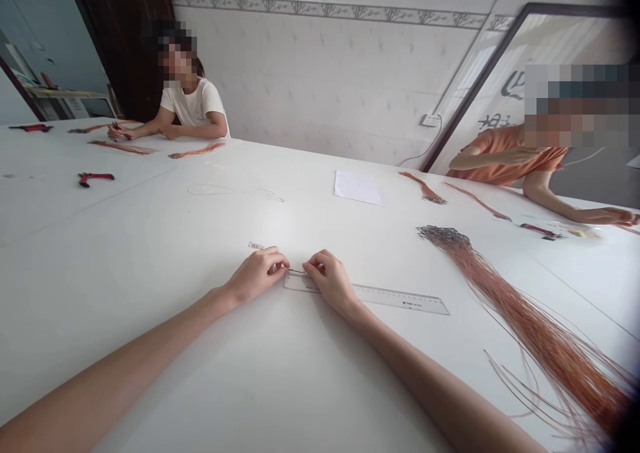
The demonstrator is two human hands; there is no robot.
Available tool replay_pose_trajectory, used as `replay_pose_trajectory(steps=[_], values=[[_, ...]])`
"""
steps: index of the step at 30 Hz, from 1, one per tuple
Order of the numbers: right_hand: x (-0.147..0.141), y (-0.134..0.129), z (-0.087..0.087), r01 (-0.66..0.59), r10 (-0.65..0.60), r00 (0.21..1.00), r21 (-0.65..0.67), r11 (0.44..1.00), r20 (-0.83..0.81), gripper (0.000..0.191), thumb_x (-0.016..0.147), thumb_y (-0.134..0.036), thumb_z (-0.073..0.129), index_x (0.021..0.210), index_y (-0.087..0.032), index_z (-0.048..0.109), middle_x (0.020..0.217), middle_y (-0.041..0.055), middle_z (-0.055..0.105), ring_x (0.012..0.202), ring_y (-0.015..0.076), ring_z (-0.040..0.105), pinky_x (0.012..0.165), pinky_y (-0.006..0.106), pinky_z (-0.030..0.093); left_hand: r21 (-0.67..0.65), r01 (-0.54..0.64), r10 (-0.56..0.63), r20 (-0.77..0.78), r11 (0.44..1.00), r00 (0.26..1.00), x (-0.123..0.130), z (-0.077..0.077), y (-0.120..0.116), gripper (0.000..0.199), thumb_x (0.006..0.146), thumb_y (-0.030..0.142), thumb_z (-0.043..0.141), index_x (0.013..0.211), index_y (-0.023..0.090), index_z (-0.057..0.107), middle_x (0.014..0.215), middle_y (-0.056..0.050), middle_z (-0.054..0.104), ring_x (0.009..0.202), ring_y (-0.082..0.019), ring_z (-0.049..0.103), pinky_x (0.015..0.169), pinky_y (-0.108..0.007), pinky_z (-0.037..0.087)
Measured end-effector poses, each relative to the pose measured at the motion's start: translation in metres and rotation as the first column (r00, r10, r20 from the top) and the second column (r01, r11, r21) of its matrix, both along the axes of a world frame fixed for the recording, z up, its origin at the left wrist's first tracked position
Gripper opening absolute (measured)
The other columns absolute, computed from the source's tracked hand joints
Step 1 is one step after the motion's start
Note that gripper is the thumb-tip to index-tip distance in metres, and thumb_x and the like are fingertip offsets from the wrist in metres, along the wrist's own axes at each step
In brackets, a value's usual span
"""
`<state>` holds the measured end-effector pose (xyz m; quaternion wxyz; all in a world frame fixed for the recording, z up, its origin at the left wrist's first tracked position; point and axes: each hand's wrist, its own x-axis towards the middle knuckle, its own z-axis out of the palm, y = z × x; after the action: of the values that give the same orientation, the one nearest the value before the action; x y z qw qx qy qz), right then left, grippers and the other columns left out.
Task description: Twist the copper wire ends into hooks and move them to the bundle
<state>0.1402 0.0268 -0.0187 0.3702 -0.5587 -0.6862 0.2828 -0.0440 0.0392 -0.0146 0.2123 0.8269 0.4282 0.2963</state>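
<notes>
A white work table (100, 286) fills the scene. Right of the grip lies a long bundle of copper wires (530, 320), its dark-tipped end pointing away from the person. Well ahead of the grip, one co-worker (193, 103) sits at the far side, and a second co-worker (505, 160) sits ahead and to the right, both with hands on the table. Red-handled pliers (96, 178) lie ahead and to the left. A sheet of paper (358, 188) lies ahead of the grip. A clear ruler (380, 295) lies directly beneath the grip and extends rightward. The left hand (257, 276) and right hand (331, 281) are both clenched, fingertips nearly meeting, grasping a thin dark wire (297, 271) across the small gap between them. A small pinkish item (256, 246), too small to identify, lies just ahead of the left hand.
</notes>
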Motion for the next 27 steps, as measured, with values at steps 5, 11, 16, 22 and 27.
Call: replay_pose_trajectory(steps=[5, 11, 16, 22, 27], values=[[-0.0013, -0.0010, 0.0021, -0.015, 0.015, 0.999, 0.005, 1.000, 0.041, 0.021, 0.080, -0.021, 0.050, 0.060, -0.018, 0.048, 0.078, 0.0021, 0.051, 0.076, 0.0159, 0.046, 0.069, 0.029, 0.036, 0.038, 0.024, -0.023, -0.025, 0.999, 0.999, -0.0013, -0.0004, -0.0002, 0.017, 0.083, 0.018, 0.048, 0.076, 0.018, 0.063, 0.077, -0.001, 0.057, 0.060, -0.010, 0.050, 0.057, -0.023, 0.040], [-0.0011, -0.0016, 0.0022, -0.027, 0.026, 0.998, 0.008, 1.000, 0.055, 0.022, 0.081, -0.021, 0.051, 0.059, -0.018, 0.048, 0.079, 0.0023, 0.050, 0.078, 0.0166, 0.046, 0.070, 0.029, 0.036, 0.047, 0.037, -0.035, -0.046, 0.998, 0.998, -0.0009, 0.0011, -0.0015, 0.016, 0.081, 0.017, 0.048, 0.074, 0.018, 0.062, 0.077, -0.001, 0.057, 0.062, -0.010, 0.051, 0.058, -0.023, 0.040], [-0.0014, -0.0018, 0.0025, -0.032, 0.031, 0.998, 0.017, 0.999, 0.060, 0.021, 0.081, -0.021, 0.050, 0.059, -0.019, 0.048, 0.078, 0.0026, 0.050, 0.079, 0.0172, 0.046, 0.070, 0.030, 0.036, 0.064, 0.031, -0.027, -0.058, 0.997, 0.998, 0.0005, 0.0005, -0.0024, 0.016, 0.080, 0.017, 0.047, 0.074, 0.018, 0.061, 0.077, -0.001, 0.057, 0.062, -0.011, 0.052, 0.056, -0.022, 0.039], [-0.0016, -0.0014, 0.0028, -0.027, 0.025, 0.998, 0.033, 0.999, 0.061, 0.022, 0.080, -0.022, 0.051, 0.058, -0.019, 0.047, 0.077, 0.0026, 0.050, 0.078, 0.0171, 0.046, 0.069, 0.030, 0.037, 0.051, 0.027, -0.024, -0.062, 0.998, 0.998, 0.0009, 0.0035, -0.0046, 0.015, 0.079, 0.015, 0.047, 0.073, 0.017, 0.061, 0.077, -0.001, 0.057, 0.062, -0.011, 0.052, 0.055, -0.022, 0.039], [-0.0014, -0.0019, 0.0031, -0.014, 0.013, 0.999, 0.024, 1.000, 0.043, 0.022, 0.079, -0.025, 0.051, 0.058, -0.019, 0.048, 0.077, 0.0024, 0.051, 0.074, 0.0158, 0.046, 0.068, 0.029, 0.037, 0.056, 0.031, -0.027, -0.072, 0.998, 0.997, 0.0006, 0.0046, -0.0049, 0.014, 0.079, 0.015, 0.048, 0.074, 0.017, 0.061, 0.076, -0.001, 0.055, 0.063, -0.011, 0.051, 0.058, -0.023, 0.040]])
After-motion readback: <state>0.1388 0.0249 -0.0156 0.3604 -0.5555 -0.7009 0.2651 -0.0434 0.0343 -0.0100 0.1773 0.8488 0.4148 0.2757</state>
